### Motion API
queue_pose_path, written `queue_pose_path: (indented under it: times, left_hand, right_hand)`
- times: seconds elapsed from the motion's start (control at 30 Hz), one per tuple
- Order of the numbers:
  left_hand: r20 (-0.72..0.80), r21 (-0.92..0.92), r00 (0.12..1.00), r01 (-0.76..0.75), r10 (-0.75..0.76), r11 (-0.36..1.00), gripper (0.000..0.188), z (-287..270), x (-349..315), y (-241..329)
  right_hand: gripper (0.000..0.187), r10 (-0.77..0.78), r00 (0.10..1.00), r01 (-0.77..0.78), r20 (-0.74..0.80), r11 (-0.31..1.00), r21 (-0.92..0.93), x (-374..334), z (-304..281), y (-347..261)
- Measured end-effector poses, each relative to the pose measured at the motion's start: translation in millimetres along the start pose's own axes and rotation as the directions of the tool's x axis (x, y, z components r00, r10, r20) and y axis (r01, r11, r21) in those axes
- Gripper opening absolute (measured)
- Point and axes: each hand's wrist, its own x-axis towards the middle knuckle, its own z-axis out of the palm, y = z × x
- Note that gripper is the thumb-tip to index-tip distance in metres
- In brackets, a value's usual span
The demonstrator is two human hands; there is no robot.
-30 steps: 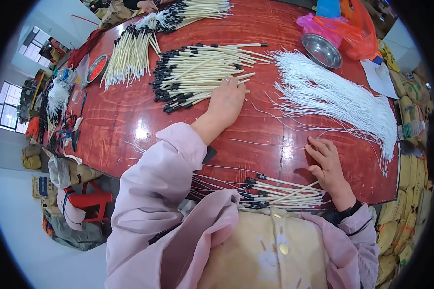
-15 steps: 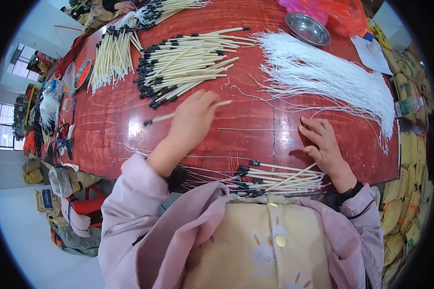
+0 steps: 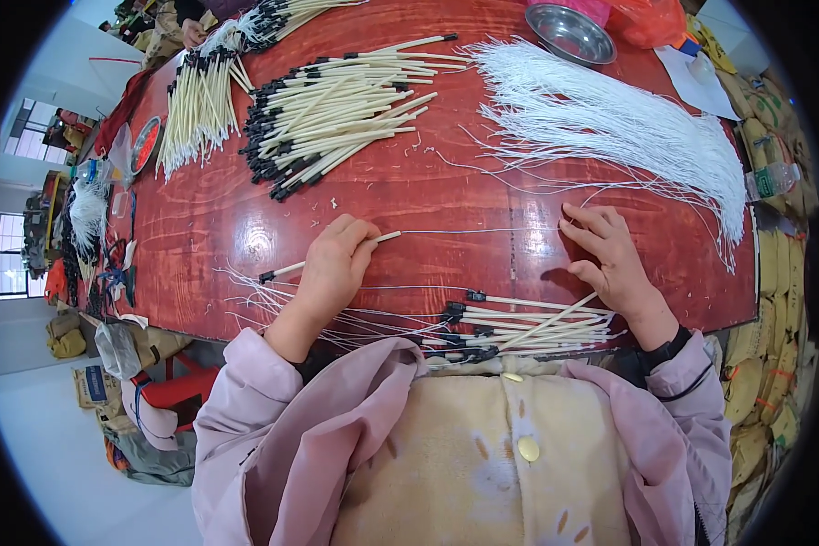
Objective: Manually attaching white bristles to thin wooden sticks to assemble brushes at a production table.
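My left hand (image 3: 330, 266) is closed round a thin cream stick (image 3: 288, 269) with a black end piece, held just above the red table. The stick's bare tip pokes out past the fingers toward the right. From that tip a white string (image 3: 482, 230) runs nearly straight to my right hand (image 3: 615, 259). Its end meets the fingertips there, while the thumb stands apart; the exact grip is partly hidden. Close to my body lies a small bunch of similar sticks (image 3: 541, 314), with loose white strings (image 3: 373, 320) trailing left from their black ends.
A large heap of black-ended sticks (image 3: 337, 114) lies beyond my left hand, another bundle (image 3: 200, 105) to its left. White strings (image 3: 610, 127) spread over the far right, near a metal bowl (image 3: 571, 35). Another person's hand (image 3: 193, 34) shows at the far left.
My left hand has come down and nearer with the stick, whose tip now meets the string's end. Before, a gap separated them. The right hand has barely moved.
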Motion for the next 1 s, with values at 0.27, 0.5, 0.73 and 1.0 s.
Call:
queue_pose_path:
  times: [0.27,0.5,0.73,1.0]
  left_hand:
    - [0.015,0.008,1.000,0.002,-0.002,1.000,0.009,0,2,3]
    - [0.009,0.045,1.000,-0.030,0.030,0.999,0.010,5,7,7]
    - [0.161,0.242,0.938,-0.338,0.305,0.910,0.004,58,51,35]
    - [0.241,0.224,0.880,-0.461,0.410,0.859,0.012,119,77,110]
  right_hand:
    - [0.069,-0.006,1.000,0.007,0.009,1.000,-0.025,0,-1,0]
    - [0.073,-0.022,1.000,0.023,0.020,0.998,-0.059,-2,-3,1]
    - [0.097,-0.048,0.989,0.077,0.141,0.976,-0.205,0,5,-25]
    - [0.093,-0.154,0.987,0.155,0.046,0.988,-0.026,12,15,-32]
